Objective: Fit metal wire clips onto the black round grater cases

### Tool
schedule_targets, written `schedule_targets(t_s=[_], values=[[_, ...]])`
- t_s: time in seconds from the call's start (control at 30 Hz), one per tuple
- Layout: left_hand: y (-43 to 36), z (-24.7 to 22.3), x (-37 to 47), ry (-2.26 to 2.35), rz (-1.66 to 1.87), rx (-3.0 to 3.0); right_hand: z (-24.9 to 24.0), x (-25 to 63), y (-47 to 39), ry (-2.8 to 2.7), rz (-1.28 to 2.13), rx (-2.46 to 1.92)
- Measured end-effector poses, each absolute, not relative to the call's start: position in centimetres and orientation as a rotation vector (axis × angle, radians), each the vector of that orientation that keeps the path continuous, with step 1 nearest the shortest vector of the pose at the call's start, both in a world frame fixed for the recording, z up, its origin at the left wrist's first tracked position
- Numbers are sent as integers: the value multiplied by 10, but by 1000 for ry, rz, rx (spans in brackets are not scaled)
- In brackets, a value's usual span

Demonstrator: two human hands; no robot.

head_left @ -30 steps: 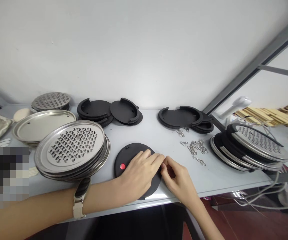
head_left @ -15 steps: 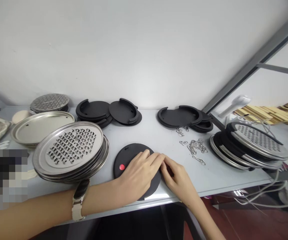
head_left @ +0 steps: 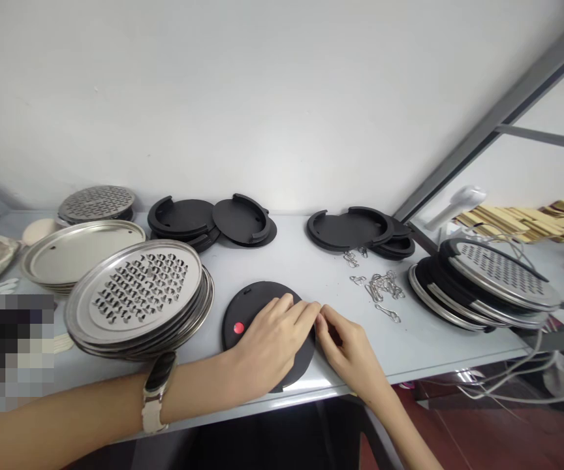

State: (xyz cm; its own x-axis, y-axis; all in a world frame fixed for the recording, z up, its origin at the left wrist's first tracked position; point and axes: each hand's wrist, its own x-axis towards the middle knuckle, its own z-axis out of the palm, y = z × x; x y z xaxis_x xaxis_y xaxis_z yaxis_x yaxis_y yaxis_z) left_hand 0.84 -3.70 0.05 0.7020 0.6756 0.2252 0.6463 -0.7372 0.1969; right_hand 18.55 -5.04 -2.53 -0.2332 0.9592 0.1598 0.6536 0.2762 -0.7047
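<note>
A round black plate [head_left: 243, 300] with a red dot lies at the front edge of the shelf. My left hand [head_left: 275, 336], with a watch on its wrist, rests across the plate, its fingers bent over the right side. At that same rim my right hand [head_left: 343, 336] is closed, thumb and fingers pinching the edge beside my left fingertips. The palm hides part of the plate. Left of it stands a stack of round metal grater plates [head_left: 140, 287]. Small wire clips [head_left: 384, 287] lie loose to the right.
Black round holders [head_left: 184, 215] stand along the wall, with more black holders [head_left: 350, 228] farther right. Assembled graters [head_left: 497, 274] are piled at the right end. Plain metal discs [head_left: 91, 251] sit at the left. Beyond the frame are wooden pieces [head_left: 531, 222] and white cables [head_left: 507, 385].
Both hands keep nearly the same place on the black plate. The view has shifted very slightly, and part of a hand now shows at the far right edge.
</note>
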Motion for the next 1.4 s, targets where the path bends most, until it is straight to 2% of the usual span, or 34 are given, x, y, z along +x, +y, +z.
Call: schedule_targets(t_s=[1.4], values=[[-38,1,8,1160,424,2832,-21,184,-51,-2062,664,-1424]])
